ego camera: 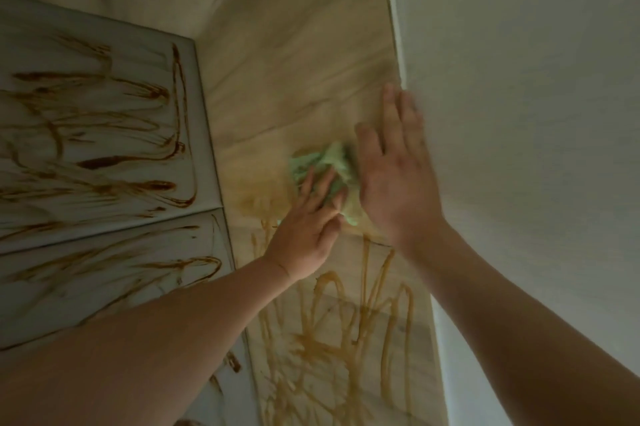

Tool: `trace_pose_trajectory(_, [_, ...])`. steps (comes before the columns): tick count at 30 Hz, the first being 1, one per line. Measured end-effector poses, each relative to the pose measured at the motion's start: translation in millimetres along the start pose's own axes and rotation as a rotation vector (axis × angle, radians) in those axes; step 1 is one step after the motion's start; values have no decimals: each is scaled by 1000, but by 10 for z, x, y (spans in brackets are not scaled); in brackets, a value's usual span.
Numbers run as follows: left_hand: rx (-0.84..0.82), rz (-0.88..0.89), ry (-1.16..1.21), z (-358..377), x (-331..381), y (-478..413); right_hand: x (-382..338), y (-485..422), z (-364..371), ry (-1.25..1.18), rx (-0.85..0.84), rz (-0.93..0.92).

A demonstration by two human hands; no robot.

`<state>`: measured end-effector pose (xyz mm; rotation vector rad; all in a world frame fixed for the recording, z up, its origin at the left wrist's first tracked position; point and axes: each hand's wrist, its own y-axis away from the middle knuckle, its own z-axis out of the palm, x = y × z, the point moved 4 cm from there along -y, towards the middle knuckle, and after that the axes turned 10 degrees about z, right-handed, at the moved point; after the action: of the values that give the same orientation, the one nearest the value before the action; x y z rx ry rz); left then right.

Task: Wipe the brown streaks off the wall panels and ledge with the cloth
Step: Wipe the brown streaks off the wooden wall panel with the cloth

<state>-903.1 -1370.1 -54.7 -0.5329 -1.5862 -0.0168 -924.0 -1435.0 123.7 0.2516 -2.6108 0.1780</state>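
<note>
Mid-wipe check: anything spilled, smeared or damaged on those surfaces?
Yes: brown streaks cover the grey panels at left and the beige surface below the green cloth that the left hand presses. Above the cloth it looks clean. No damage shows.

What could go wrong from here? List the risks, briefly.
The cloth is bunched under the flat fingers of the left hand, and a pale brown smear surrounds it: it may spread streaks rather than lift them.
The left forearm passes close to the streaked grey panels and could pick up brown.
The bare right hand lies beside the clean white wall; any residue could mark it.
</note>
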Motion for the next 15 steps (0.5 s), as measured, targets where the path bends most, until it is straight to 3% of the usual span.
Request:
trace_pose_trajectory(3, [117,-361,219,58,-238,109,-25,6,56,-6,-2,-11])
trace_pose_trajectory(5, [162,-371,288,82,-87,41,-35,3,44,50,-2,-22])
trace_pose_trajectory(10, [117,-158,213,54,162,-135,14,0,103,137,-8,-35])
trace_pose_trajectory(12, [158,-224,227,91,-66,-121,21,2,101,118,-9,-43])
trace_pose_trajectory(15, [281,-509,348,87,-562,-20,34,5,120,97,-45,-31])
